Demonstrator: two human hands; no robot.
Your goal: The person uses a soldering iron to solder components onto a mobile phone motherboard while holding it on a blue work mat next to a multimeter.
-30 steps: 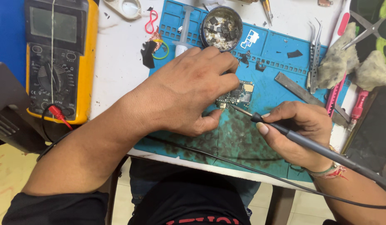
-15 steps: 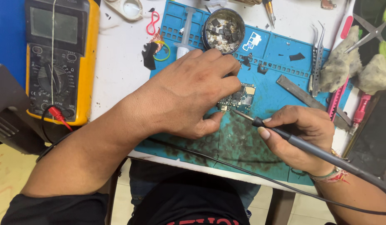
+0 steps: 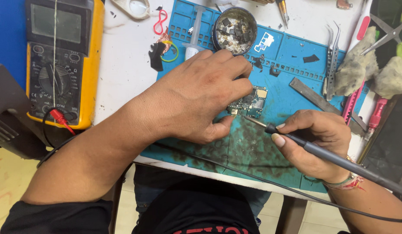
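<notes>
My left hand [image 3: 201, 95] lies palm down on the blue work mat [image 3: 292, 56], its fingers and thumb pinning a small circuit board [image 3: 251, 104]. The board is mostly hidden under the hand; only its right end shows. My right hand [image 3: 316, 141] grips a black probe with a thin metal tip [image 3: 256, 123], held like a pen. The tip points left and up at the board's lower edge. A black cable [image 3: 270, 184] trails from the probe across the mat's near edge.
A yellow multimeter [image 3: 58, 56] with a red plug stands at the left. A round tin of small parts [image 3: 234, 30] sits beyond the hand. Tweezers [image 3: 331, 60], a metal strip [image 3: 316, 99], scissors and pink-handled tools lie at the right. A dark box occupies the far left edge.
The probe tip has drawn slightly closer to the board's lower edge. My left hand stays pressed on the board.
</notes>
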